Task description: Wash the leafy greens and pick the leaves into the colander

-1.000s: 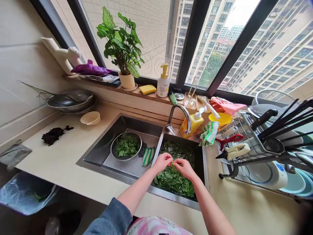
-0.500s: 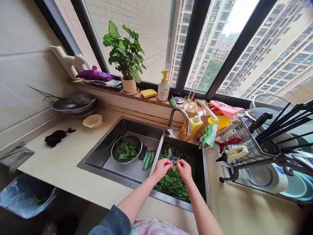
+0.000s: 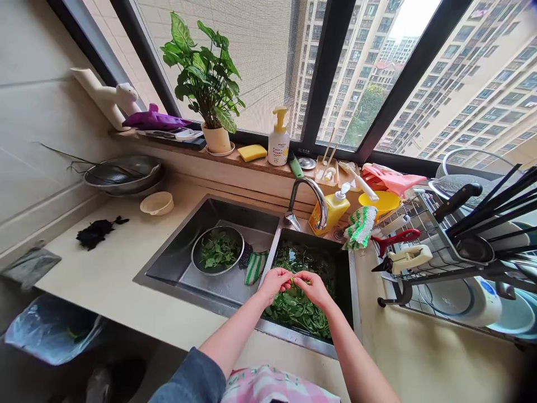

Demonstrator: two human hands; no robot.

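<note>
Over the right sink basin [image 3: 351,291] my left hand [image 3: 274,282] and my right hand [image 3: 312,287] meet fingertip to fingertip, both pinching one green vegetable stem [image 3: 295,278]. Below them the basin holds a heap of leafy greens [image 3: 300,310] in dark water. In the left basin [image 3: 176,257] stands a steel bowl [image 3: 217,251] with picked green leaves. A green-and-white striped cloth [image 3: 254,266] hangs over the divider between the basins.
The tap [image 3: 310,198] curves over the basins, with a yellow dish-soap bottle [image 3: 333,210] behind it. A dish rack [image 3: 453,252] with knives and bowls fills the right. On the left counter lie a dark pile of scraps [image 3: 95,232], a small cream bowl [image 3: 156,203] and a steel pan [image 3: 121,174]. A lined bin [image 3: 52,330] stands below.
My hands have stayed together over the right basin, working the same stem; the fingers have closed in slightly. The view shifted a little.
</note>
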